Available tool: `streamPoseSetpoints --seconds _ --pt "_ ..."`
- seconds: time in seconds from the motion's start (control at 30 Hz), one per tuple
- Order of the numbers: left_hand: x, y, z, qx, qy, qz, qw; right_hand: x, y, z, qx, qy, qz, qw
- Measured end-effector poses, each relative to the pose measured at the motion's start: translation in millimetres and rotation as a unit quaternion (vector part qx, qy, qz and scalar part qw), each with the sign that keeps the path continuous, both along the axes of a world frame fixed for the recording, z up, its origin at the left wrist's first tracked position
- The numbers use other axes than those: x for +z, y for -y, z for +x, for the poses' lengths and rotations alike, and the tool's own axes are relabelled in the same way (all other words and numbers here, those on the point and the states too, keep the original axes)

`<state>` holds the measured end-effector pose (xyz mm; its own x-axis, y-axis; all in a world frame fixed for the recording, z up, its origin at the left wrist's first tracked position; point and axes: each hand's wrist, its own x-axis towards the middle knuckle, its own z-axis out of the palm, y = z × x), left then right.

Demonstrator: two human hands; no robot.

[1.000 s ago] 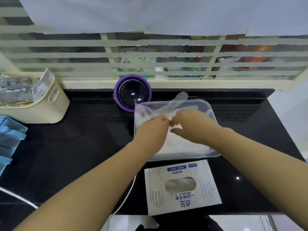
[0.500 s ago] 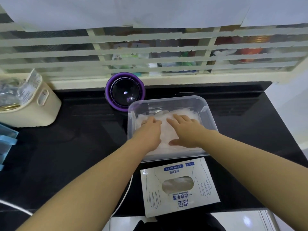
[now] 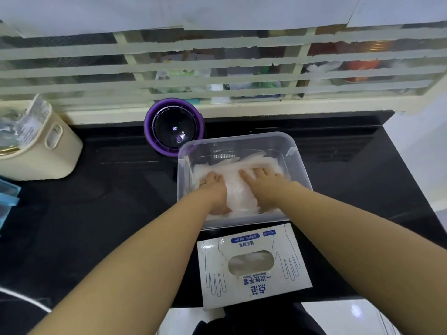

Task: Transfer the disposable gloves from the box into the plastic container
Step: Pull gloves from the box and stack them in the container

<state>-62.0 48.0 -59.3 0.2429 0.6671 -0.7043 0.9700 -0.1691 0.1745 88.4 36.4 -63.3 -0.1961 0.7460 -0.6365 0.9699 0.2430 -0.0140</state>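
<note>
Inside the clear rectangular plastic container (image 3: 298, 165), at the middle of the black tabletop (image 3: 108, 213), both hands now lie palm-down on the heap of thin, translucent disposable gloves (image 3: 238, 192). A second ago they pinched one glove between them and held it above the container. That glove is now down on the heap, and neither hand holds anything. The left hand (image 3: 212, 187) rests on the left part of the pile and the right hand (image 3: 264, 184) on the right part. Their fingers are straight and point to the far wall, pressing the soft plastic flat.

I judge this the smoothing-down that finishes one transfer: the glove is in and is being packed so the heap stays below the rim.

The white cardboard glove box with blue hand outlines (image 3: 254, 288) lies flat just near of the container, at the near edge of the tabletop. Pale plastic shows through its oval opening, so more gloves seem to remain and the task is probably not done. The next reach would be back to that opening.
</note>
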Motion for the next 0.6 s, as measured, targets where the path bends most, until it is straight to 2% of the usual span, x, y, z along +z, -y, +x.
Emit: streamPoseSetpoints --seconds 0.13,0.2,0.27,0.33,0.37,0.43,0.53,0.6 --pt "23.8 4.0 -3.5 -0.031 0.014 0.027 0.999 44.5 4.9 3.4 -0.006 -0.065 0.036 0.997" --pt "39.2 8.7 -7.4 -0.039 0.035 0.059 0.997 69.1 11.3 5.3 -0.005 -0.08 0.095 0.992" --pt "51.0 14.5 -14.1 -0.027 0.08 0.102 0.991 90.5 23.1 4.3 -0.002 -0.106 0.175 0.979" --pt "60.1 28.4 -25.1 -0.005 0.149 0.169 0.974 108.3 47.5 -3.9 0.002 -0.175 0.219 0.96" --pt "63.1 37.5 -31.2 0.009 0.192 0.204 0.96 114.1 61.9 -9.6 0.008 -0.21 0.203 0.956" --pt "65.7 57.3 -44.1 -0.003 0.289 0.265 0.92 112.1 90.0 -17.3 0.021 -0.231 0.113 0.966" --pt "60.5 89.6 -64.0 -0.114 0.356 0.314 0.873 82.3 118.2 -19.1 0.05 -0.13 -0.011 0.99" --pt "50.3 105.9 -73.0 -0.165 0.357 0.33 0.858 61.9 126.1 -16.4 0.06 -0.074 -0.035 0.995"
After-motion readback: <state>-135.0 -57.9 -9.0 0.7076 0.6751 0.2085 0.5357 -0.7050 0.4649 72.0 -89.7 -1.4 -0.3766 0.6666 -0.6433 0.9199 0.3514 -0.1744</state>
